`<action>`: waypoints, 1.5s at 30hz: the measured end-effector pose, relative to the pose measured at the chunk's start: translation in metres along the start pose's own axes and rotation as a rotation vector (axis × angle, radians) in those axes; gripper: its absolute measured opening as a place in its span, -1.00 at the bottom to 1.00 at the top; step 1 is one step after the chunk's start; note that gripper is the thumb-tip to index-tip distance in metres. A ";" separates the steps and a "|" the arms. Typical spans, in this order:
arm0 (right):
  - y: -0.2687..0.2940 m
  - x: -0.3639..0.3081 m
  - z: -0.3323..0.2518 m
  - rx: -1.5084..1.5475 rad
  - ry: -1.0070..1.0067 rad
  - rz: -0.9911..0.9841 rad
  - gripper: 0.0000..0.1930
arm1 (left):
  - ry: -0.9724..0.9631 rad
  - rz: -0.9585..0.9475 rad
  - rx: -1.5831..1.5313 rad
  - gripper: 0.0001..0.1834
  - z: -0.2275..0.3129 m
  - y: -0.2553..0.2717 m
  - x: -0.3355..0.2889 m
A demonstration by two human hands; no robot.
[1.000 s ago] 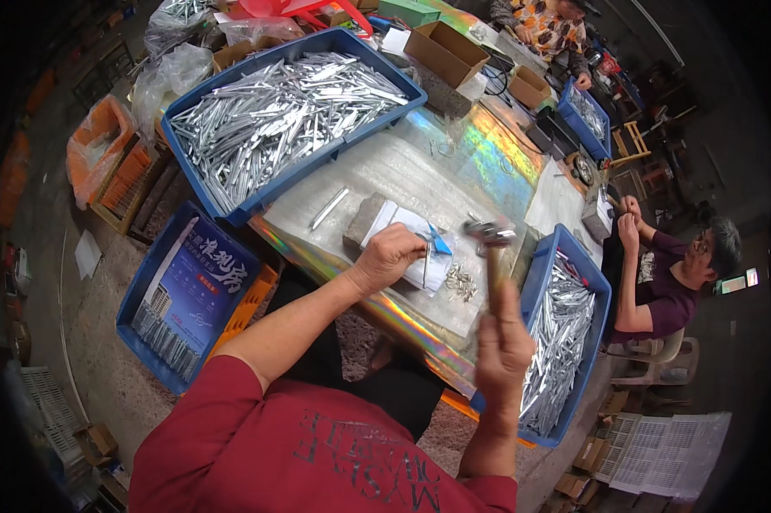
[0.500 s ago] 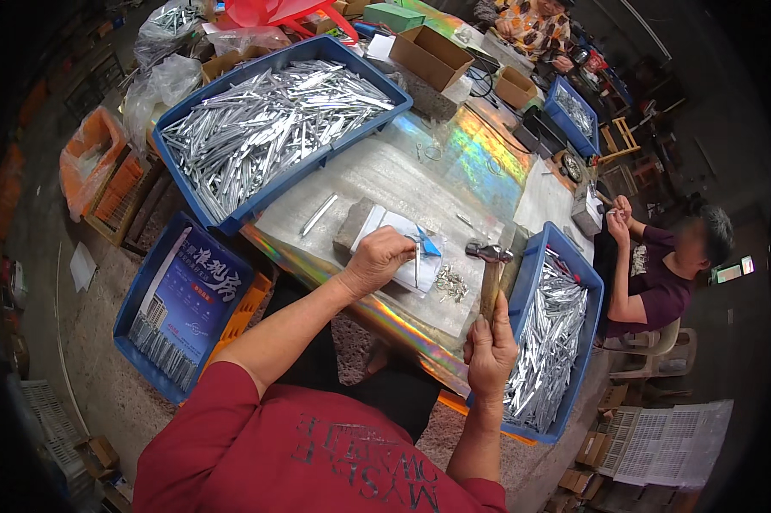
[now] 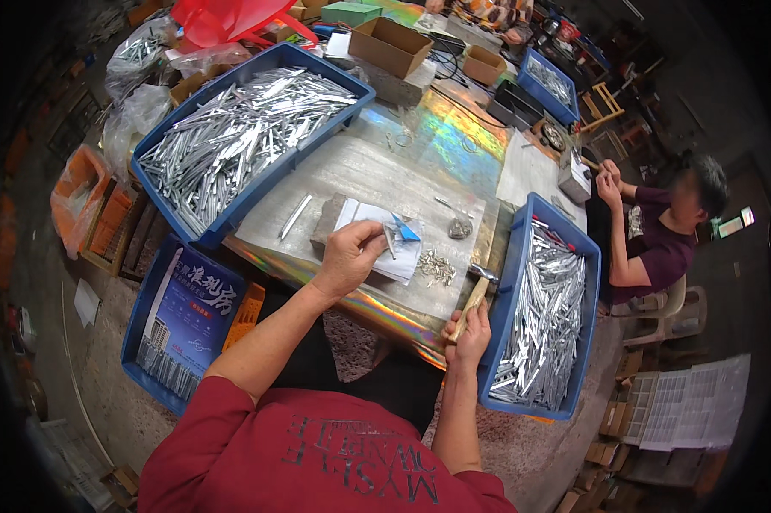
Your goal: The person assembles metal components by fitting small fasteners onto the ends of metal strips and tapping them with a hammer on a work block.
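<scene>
Left hand [image 3: 349,255] sits closed on a thin metal pin [image 3: 389,242], pinching it upright-ish against the white pad [image 3: 384,248] on the bench [image 3: 377,175]; exact fingertip grip partly hidden. Right hand [image 3: 468,333] is wrapped shut around the wooden handle of a hammer [image 3: 475,291], at the near bench edge. Hammer's long axis runs from the right hand up and away, head at the far end, just right of the pad. So the pin lies left and a bit far of the hammer head, near but apart. Left hand is on the pin; right is the nearer one to the small pile of loose parts [image 3: 437,268], which lies between pad and hammer head. A blue scrap [image 3: 405,230] rests on the pad's far right. Loose rod [image 3: 295,216] lies left of the pad. Big blue bin [image 3: 223,221] of metal strips far left, second bin [image 3: 512,282] right, touching the right hand's side. Another person [image 3: 659,239] sits far right, well apart.
</scene>
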State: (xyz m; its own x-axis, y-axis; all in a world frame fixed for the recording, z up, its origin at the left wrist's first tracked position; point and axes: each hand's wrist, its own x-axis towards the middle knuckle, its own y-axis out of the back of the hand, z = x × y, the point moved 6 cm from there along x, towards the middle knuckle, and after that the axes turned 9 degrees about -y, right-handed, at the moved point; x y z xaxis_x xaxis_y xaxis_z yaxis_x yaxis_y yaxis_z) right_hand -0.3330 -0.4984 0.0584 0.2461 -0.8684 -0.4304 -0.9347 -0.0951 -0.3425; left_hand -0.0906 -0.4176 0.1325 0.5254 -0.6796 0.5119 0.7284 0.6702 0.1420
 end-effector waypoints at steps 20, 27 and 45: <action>-0.069 -0.073 -0.030 -1.076 0.798 -0.150 -0.62 | 0.040 -0.357 0.083 -0.90 0.029 -0.020 -0.058; -0.096 -0.097 -0.026 -0.988 1.131 -0.345 -0.77 | -0.079 -0.434 0.092 -0.86 0.040 -0.026 -0.070; -0.091 -0.066 -0.003 -0.251 0.228 -0.245 -0.75 | -0.189 -0.357 0.030 -0.89 0.038 -0.008 -0.069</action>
State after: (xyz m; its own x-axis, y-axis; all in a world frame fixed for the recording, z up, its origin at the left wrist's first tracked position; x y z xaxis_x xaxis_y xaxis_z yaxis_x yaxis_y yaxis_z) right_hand -0.2648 -0.4341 0.1204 0.4321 -0.8882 -0.1559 -0.8961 -0.4035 -0.1849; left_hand -0.1494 -0.3644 0.1279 0.1496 -0.8063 0.5723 0.8358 0.4123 0.3624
